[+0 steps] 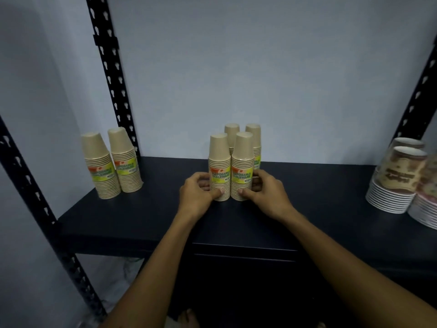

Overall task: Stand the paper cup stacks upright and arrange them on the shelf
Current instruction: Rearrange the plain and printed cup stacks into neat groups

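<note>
Several tan paper cup stacks with yellow-green labels stand upright, upside down, on the dark shelf [142, 216]. In the middle, two front stacks stand side by side. My left hand [197, 192] grips the front left stack [219, 162] near its base. My right hand [264, 190] grips the front right stack [243, 159] the same way. Two more stacks stand close behind them: the back left stack [232, 134] and the back right stack [255, 138]. At the shelf's left, another pair of stacks [111, 162] stands upright and leans slightly.
Black perforated shelf posts rise at the left [111, 74] and the right [416, 100]. At the right edge stand printed brown-and-white cup stacks [397, 176]. A pale wall closes the back. The shelf's front edge [236, 247] runs below my wrists.
</note>
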